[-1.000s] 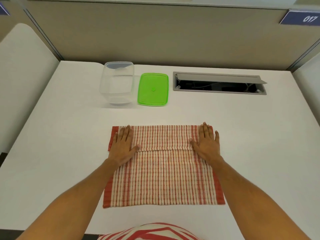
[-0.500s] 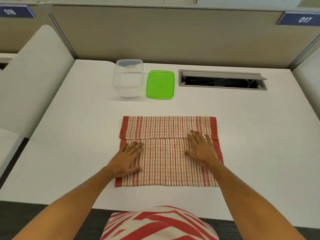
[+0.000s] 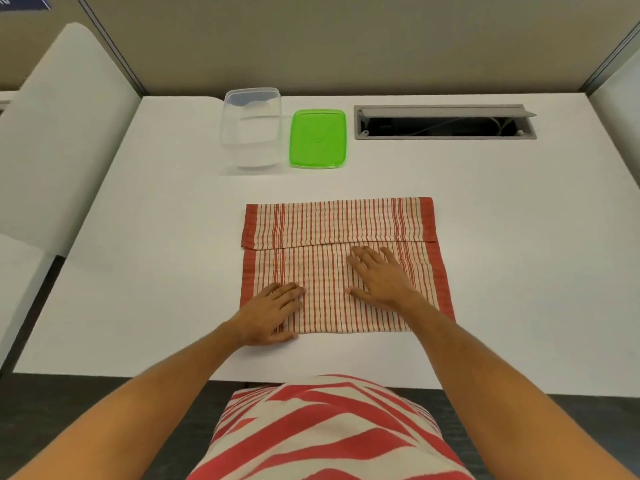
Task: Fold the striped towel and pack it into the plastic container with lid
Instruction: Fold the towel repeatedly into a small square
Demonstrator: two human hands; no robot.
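White desk point(image 3: 485, 237) filled the view, closed in by beige partition panels point(image 3: 346, 39) at the back. And right in the middle of it lay the striped towel point(image 3: 332, 271), cream with thin red stripes running away from the person and solid red borders down its two side edges. Its far edge was folded over toward the person, making a flap that ended in a straight hem just beyond the fingertips. Beyond the towel and well apart from it stood the clear plastic container point(image 3: 251, 128), open on top, and just beside that, on its right, lay the green lid point(image 3: 318, 138), flat on the desk. Further right of the lid sat a grey cable hatch point(image 3: 445, 122), its cover tipped up.

Both hands were flat! The left hand point(image 3: 268, 311) pressed the towel's near left corner with straight fingers, its thumb on bare desk just below the towel's near edge. The right hand point(image 3: 379, 277) lay spread on the towel's middle, right of centre, palm down, gripping nothing.

The left hand covered the towel's near left corner, and the right forearm hid part of its near right edge. A striped garment point(image 3: 322, 431) blocked the bottom of the view. The container's walls were hard to trace against the white desk.
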